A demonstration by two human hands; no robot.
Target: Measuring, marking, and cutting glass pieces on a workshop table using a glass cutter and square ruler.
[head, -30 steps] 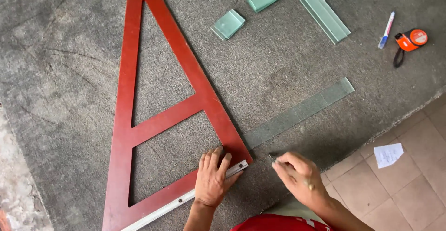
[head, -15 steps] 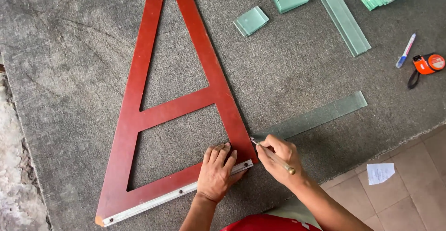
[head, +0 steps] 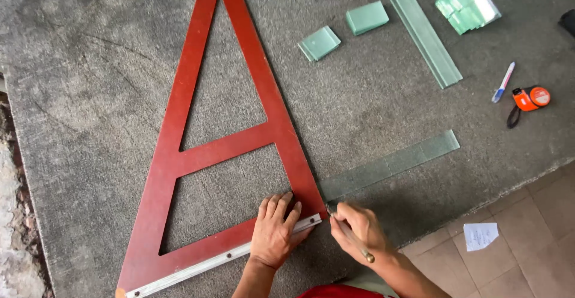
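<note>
Red triangular square flat on grey carpeted table, as 1 second ago; glass strip against its right edge; left hand pressing open-palmed; right hand, now closer, gripping cutter

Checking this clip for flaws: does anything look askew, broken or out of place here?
Nothing stands out. The left hand presses flat on the red triangle frame, the right hand holds a thin tool at the glass strip, and the glass pieces look whole.
</note>
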